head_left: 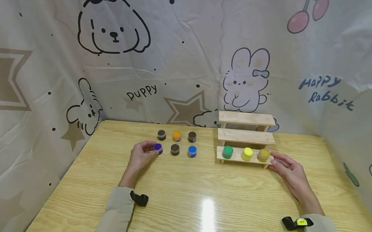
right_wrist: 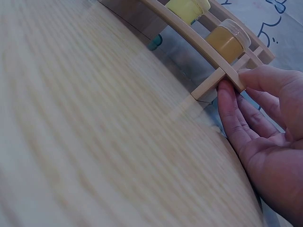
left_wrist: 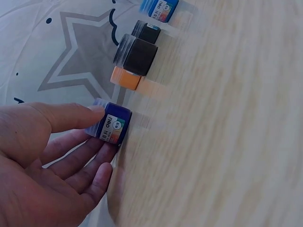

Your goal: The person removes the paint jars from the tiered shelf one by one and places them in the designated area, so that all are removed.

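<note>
My left hand [head_left: 140, 158] pinches a small purple paint jar [head_left: 158, 148] at the near left of a group of jars. In the left wrist view, my thumb lies on the lid side of this purple jar [left_wrist: 115, 126], with fingers behind it and its label showing. My right hand [head_left: 291, 174] grips the right end of the lowest step of a three-step wooden rack [head_left: 246, 136], thumb above and fingers below. On that step stand a green jar [head_left: 227, 152], a yellow jar [head_left: 247, 154] and an ochre jar [head_left: 263, 155], the ochre one closest to my right fingers.
Right of the purple jar stand a dark brown jar [head_left: 175, 149] and a blue jar [head_left: 192, 151]. Behind them are an orange jar [head_left: 177, 136] and two dark jars [head_left: 161, 135]. A printed cloth [head_left: 182, 70] hangs behind the wooden table [head_left: 182, 186].
</note>
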`<state>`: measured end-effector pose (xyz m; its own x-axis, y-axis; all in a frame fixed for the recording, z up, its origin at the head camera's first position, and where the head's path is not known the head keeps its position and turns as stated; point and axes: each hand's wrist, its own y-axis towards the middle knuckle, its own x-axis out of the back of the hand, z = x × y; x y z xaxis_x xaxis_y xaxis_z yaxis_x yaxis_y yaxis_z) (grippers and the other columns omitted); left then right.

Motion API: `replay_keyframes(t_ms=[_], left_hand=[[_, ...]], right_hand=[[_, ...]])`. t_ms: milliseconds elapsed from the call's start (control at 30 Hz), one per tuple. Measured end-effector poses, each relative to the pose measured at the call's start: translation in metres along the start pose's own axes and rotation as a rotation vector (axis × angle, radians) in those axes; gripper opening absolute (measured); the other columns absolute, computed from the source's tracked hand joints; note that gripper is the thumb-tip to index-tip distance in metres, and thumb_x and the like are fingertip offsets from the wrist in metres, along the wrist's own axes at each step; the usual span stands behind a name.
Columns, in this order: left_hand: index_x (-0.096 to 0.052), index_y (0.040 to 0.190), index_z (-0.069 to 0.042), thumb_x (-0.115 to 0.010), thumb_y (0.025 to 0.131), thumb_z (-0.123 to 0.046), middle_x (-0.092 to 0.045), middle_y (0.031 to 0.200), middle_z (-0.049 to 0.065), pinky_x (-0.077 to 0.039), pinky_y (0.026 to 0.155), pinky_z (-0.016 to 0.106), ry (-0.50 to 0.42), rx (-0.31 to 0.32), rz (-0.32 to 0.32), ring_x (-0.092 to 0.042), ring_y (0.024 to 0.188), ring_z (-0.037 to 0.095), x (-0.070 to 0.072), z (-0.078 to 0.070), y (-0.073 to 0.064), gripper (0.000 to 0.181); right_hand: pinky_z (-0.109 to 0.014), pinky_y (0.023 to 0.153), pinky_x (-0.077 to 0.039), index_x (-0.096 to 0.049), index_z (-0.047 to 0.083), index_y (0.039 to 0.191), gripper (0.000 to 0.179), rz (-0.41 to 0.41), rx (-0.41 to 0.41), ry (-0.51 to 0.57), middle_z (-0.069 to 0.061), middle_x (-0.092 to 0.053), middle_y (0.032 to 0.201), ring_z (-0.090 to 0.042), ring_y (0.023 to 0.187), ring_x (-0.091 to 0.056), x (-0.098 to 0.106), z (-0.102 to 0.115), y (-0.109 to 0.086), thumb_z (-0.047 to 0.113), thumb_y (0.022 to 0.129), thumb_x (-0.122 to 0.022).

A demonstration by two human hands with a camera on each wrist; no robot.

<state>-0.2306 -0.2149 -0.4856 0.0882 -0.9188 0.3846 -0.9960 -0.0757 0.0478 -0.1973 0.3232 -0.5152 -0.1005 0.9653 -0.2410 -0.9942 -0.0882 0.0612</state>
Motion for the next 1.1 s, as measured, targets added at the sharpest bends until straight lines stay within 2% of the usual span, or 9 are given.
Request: replay_keyframes(t_ms=[267, 467, 567, 700, 833, 1100], left_hand=[[-0.065, 0.126, 0.008, -0.073, 0.090, 0.008, -0.067, 0.122, 0.027, -0.054, 0.099, 0.044, 0.011, -0.001, -0.006, -0.065, 0.114, 0.039, 0.000, -0.002, -0.001, 0.037], [-0.063, 0.131, 0.007, -0.074, 0.091, 0.003, -0.064, 0.128, 0.026, -0.052, 0.102, 0.048, 0.036, -0.004, -0.006, -0.062, 0.120, 0.040, -0.001, -0.011, -0.003, 0.041], [-0.063, 0.131, 0.006, -0.075, 0.091, 0.001, -0.064, 0.130, 0.025, -0.050, 0.103, 0.050, 0.067, -0.058, -0.027, -0.060, 0.122, 0.039, -0.003, -0.017, -0.005, 0.042], [-0.066, 0.127, 0.005, -0.078, 0.090, -0.002, -0.065, 0.130, 0.023, -0.049, 0.102, 0.054, 0.129, -0.186, -0.075, -0.059, 0.122, 0.041, -0.008, -0.028, -0.010, 0.040], [-0.069, 0.124, 0.000, -0.078, 0.091, -0.005, -0.066, 0.130, 0.018, -0.050, 0.101, 0.054, 0.144, -0.278, -0.071, -0.059, 0.123, 0.039, -0.019, -0.038, -0.016, 0.035], [-0.071, 0.121, -0.004, -0.078, 0.092, -0.007, -0.068, 0.122, 0.015, -0.050, 0.098, 0.058, 0.067, -0.322, -0.051, -0.061, 0.116, 0.040, -0.046, -0.051, -0.022, 0.030]], right_hand=[[-0.026, 0.092, -0.055, -0.060, -0.001, 0.136, 0.036, -0.005, -0.004, -0.013, 0.007, -0.070, 0.125, -0.007, 0.110, -0.069, 0.000, 0.000, 0.000, 0.000, 0.100, -0.064], [-0.025, 0.092, -0.055, -0.058, -0.001, 0.137, 0.038, -0.015, -0.015, -0.027, 0.008, -0.070, 0.125, -0.006, 0.109, -0.069, 0.001, 0.000, 0.000, 0.003, 0.100, -0.065], [-0.026, 0.092, -0.055, -0.058, -0.001, 0.137, 0.038, -0.014, -0.015, -0.028, 0.008, -0.070, 0.124, -0.006, 0.109, -0.069, 0.002, -0.001, 0.000, 0.003, 0.100, -0.065], [-0.026, 0.092, -0.055, -0.058, -0.001, 0.138, 0.039, -0.009, -0.015, -0.024, 0.008, -0.070, 0.125, -0.006, 0.109, -0.069, 0.002, -0.001, 0.001, 0.003, 0.100, -0.065], [-0.026, 0.092, -0.055, -0.059, -0.001, 0.137, 0.038, -0.016, -0.020, -0.030, 0.008, -0.070, 0.124, -0.006, 0.108, -0.069, 0.001, -0.001, 0.001, 0.003, 0.100, -0.066], [-0.026, 0.092, -0.055, -0.058, -0.001, 0.138, 0.040, -0.022, -0.025, -0.036, 0.009, -0.070, 0.124, -0.005, 0.109, -0.069, 0.000, 0.000, 0.001, 0.005, 0.099, -0.067]])
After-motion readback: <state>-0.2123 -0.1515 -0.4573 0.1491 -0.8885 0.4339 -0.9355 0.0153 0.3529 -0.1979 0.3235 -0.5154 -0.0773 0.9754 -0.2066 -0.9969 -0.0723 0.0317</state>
